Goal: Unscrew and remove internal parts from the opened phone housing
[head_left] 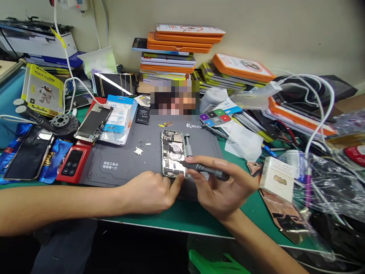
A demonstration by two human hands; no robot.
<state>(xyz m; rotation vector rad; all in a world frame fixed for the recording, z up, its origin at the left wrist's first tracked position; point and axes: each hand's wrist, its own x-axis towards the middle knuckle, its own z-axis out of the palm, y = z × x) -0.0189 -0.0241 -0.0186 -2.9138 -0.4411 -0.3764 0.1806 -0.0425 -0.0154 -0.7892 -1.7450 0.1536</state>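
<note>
An opened phone (pixel 172 152) lies on the grey work mat with its inner parts exposed. My left hand (pixel 152 192) is closed with curled fingers at the phone's lower end, the finger and thumb tips against its bottom edge. In my right hand (pixel 228 186) a dark screwdriver (pixel 207 169) is gripped between thumb and fingers, tilted, with its tip over the lower part of the phone. A second, grey screwdriver (pixel 187 146) lies along the phone's right side. Small metal pieces (pixel 138 151) rest on the mat left of the phone.
On the left are a detached screen (pixel 93 121), a red device (pixel 72 161) and another phone (pixel 28 152). Behind stand stacked orange boxes (pixel 179 45) and a phone battery (pixel 143 115). A white box (pixel 277 179), cables and clear plastic crowd the right. The table's front edge runs below my hands.
</note>
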